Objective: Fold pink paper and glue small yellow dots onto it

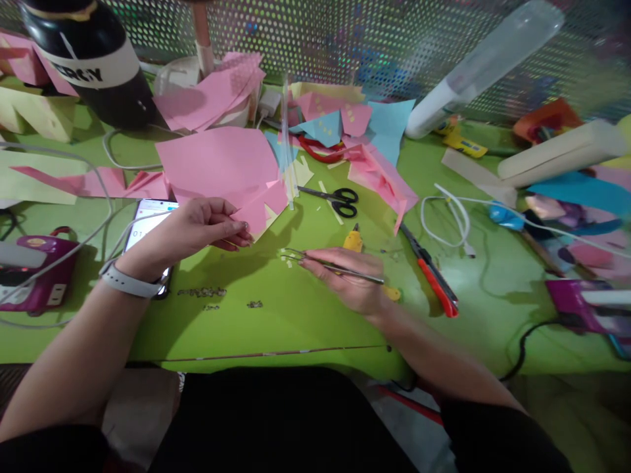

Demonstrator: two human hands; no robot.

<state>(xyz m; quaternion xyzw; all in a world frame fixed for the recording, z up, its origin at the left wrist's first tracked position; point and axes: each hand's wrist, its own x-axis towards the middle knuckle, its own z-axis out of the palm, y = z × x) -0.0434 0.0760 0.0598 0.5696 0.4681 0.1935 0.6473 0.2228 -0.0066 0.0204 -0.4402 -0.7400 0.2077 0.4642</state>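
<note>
My left hand (207, 226) pinches the edge of a folded piece of pink paper (254, 209) with a pale yellow underside. In my right hand (357, 279) is a pair of metal tweezers (362, 273), gripped between thumb and fingers. The tweezers' tips point left, over several tiny pale yellow bits (288, 264) on the green table (296, 322). Partly hidden behind my right hand is a yellow glue gun or similar yellow tool (353, 240). Black-handled scissors (342, 199) lie just beyond it.
A phone (148, 220) lies under my left wrist. Small dark metallic bits (202, 292) lie in front of it. To the right are a red-and-black cutter (434, 282) and a white cable (466, 230). A black jar (98, 66) and a large pink sheet (221, 161) are farther back.
</note>
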